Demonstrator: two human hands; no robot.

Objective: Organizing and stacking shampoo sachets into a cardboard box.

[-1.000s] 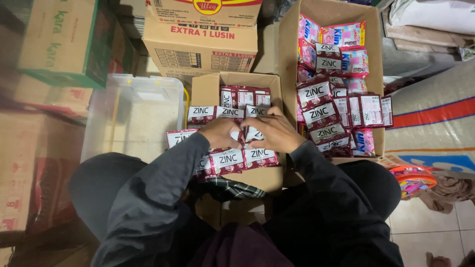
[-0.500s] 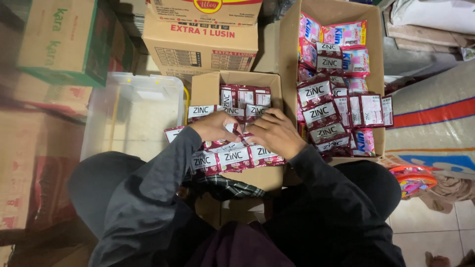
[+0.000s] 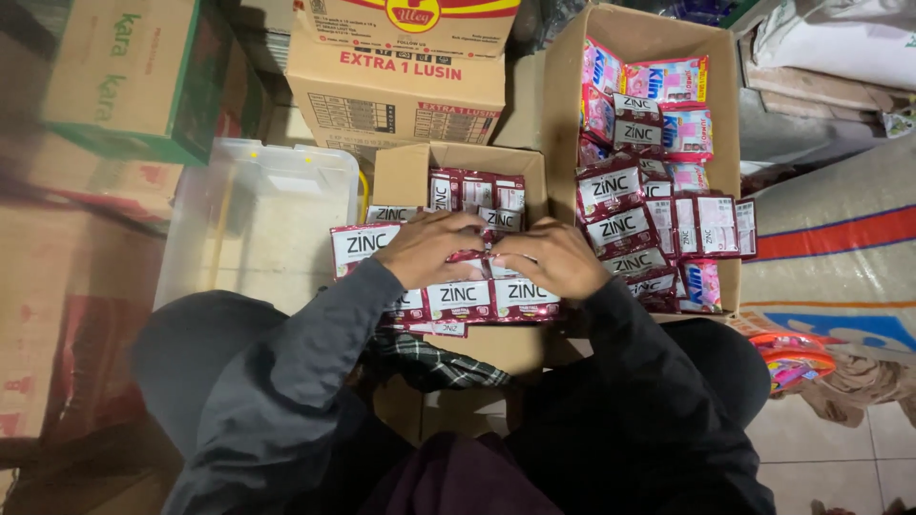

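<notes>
Both hands pressed down on dark red sachet strips (image 3: pixel 482 298) in the small cardboard box (image 3: pixel 401 176). The left hand (image 3: pixel 429 248) and right hand (image 3: pixel 553 256) lay side by side, fingers curled narrow over the strips. A larger box (image 3: pixel 563 86) stood just right.

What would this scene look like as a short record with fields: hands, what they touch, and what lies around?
left hand: palm down, resting on dark red sachet strips
right hand: palm down on the same strips, beside the left hand
small cardboard box: open, holds the strips under both hands
large cardboard box: open, to the right, with more dark red and pink sachets
clear plastic bin lid: to the left of the small box
printed carton: closed, behind the small box
</notes>
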